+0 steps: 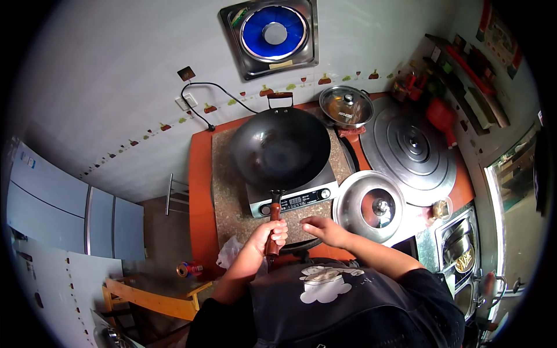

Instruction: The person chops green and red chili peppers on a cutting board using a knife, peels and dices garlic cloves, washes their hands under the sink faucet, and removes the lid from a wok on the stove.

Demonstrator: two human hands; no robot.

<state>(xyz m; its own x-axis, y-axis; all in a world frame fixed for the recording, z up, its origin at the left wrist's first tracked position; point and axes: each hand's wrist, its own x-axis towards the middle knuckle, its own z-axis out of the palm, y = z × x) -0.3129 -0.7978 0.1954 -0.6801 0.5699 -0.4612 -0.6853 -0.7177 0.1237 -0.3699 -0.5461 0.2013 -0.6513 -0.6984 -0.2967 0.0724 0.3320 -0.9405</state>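
A dark wok [281, 149] rests on an induction cooker [297, 201] with a panel of buttons along its front. Nothing shows inside the wok. My left hand [270, 234] is wrapped around its brown wooden handle [275, 210], which points toward my body. To the right of that handle, my right hand [326, 231] hovers in front of the cooker with fingers stretched out and thumb apart, holding nothing. Close by on its right lies a domed metal lid [346, 204] with a glass centre and a knob.
Behind on the right stands a glass-lidded pot [346, 108], beside a large round metal cover [386, 139]. A sink [442, 232] is at far right. A plastic bag [230, 253] hangs at the counter's front edge. A black cord [223, 90] runs along the wall; a wooden chair [152, 300] stands lower left.
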